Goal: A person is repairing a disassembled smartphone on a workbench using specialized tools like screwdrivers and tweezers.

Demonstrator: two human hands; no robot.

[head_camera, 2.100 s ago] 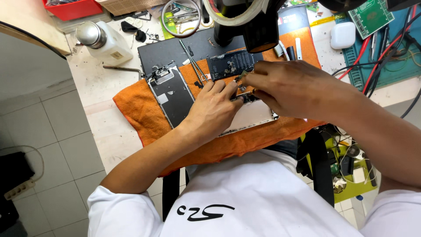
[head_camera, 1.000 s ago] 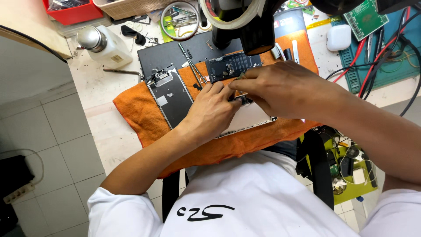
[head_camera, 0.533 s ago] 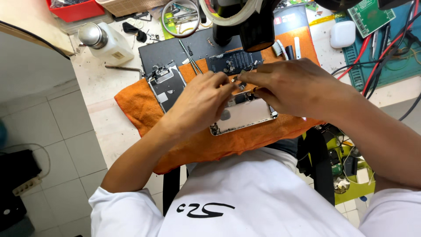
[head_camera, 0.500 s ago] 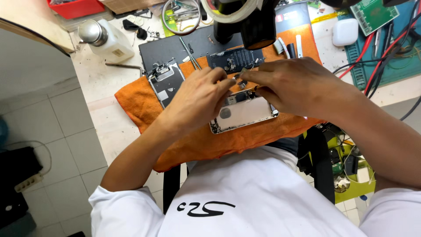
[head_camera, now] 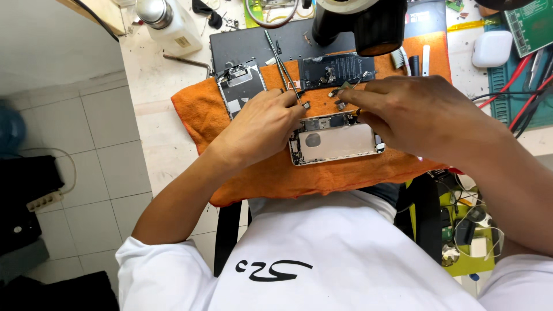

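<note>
On top of the pale desk (head_camera: 155, 98) lies an orange towel (head_camera: 259, 173), and the work happens on it. Behind the towel stands a black microscope head (head_camera: 368, 23), and a white bottle (head_camera: 164, 20) stands at the far left corner. An opened phone housing (head_camera: 337, 141) lies flat in the middle of the towel, between both hands, with its metal back plate showing. A phone screen part (head_camera: 242, 86) lies to its left and a dark battery (head_camera: 337, 69) lies behind it. The left hand (head_camera: 262, 129) is closed around thin tweezers (head_camera: 282, 69), just beside the housing's upper left corner. The right hand (head_camera: 415, 112) pinches a very small part above the housing's top edge; what part it is I cannot tell.
</note>
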